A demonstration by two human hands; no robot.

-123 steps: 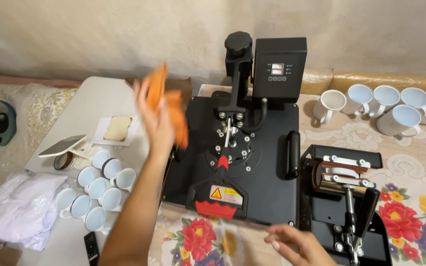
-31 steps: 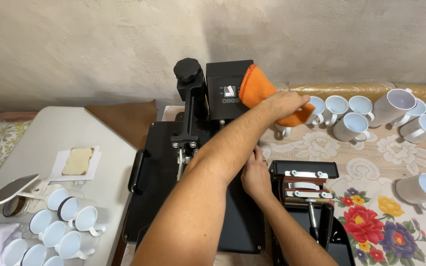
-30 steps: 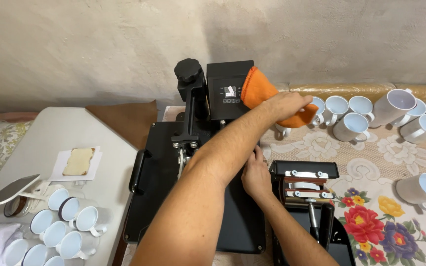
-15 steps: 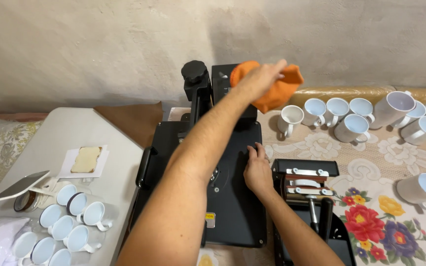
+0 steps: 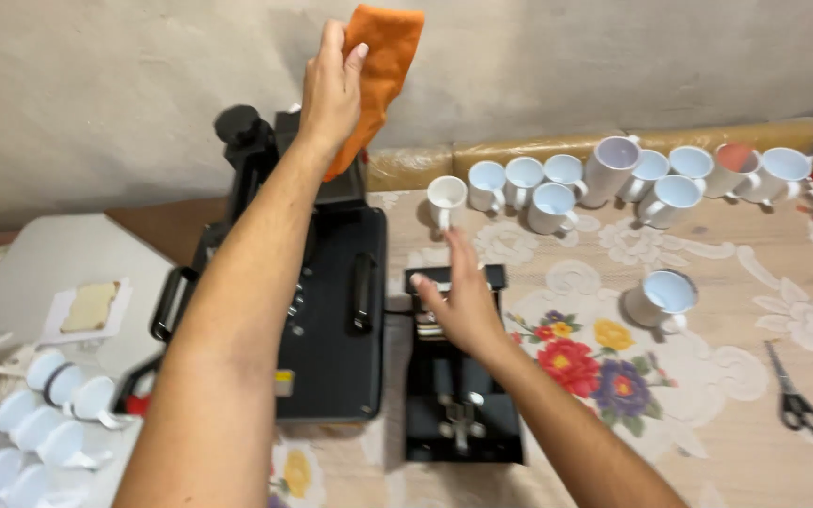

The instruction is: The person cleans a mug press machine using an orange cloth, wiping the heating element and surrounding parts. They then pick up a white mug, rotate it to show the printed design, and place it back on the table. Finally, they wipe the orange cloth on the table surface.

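Your left arm is stretched far forward and up, the left hand [image 5: 331, 89] raised against the wall above the back of the press [image 5: 317, 310]. Its fingers [image 5: 331, 47] are closed on the orange cloth [image 5: 378, 71], which hangs from the grip, its lower end dropping behind your wrist toward the top of the press. Your right hand [image 5: 463, 306] is held lower, palm down and fingers spread loosely, holding nothing, over the back end of the small mug press [image 5: 458, 376] that sits just right of the big one. A single white mug [image 5: 446, 200] stands just beyond those fingertips. More mugs [image 5: 651, 179] line the bench's far edge, and scissors [image 5: 792, 400] lie near the right edge of the bench [image 5: 708, 395].
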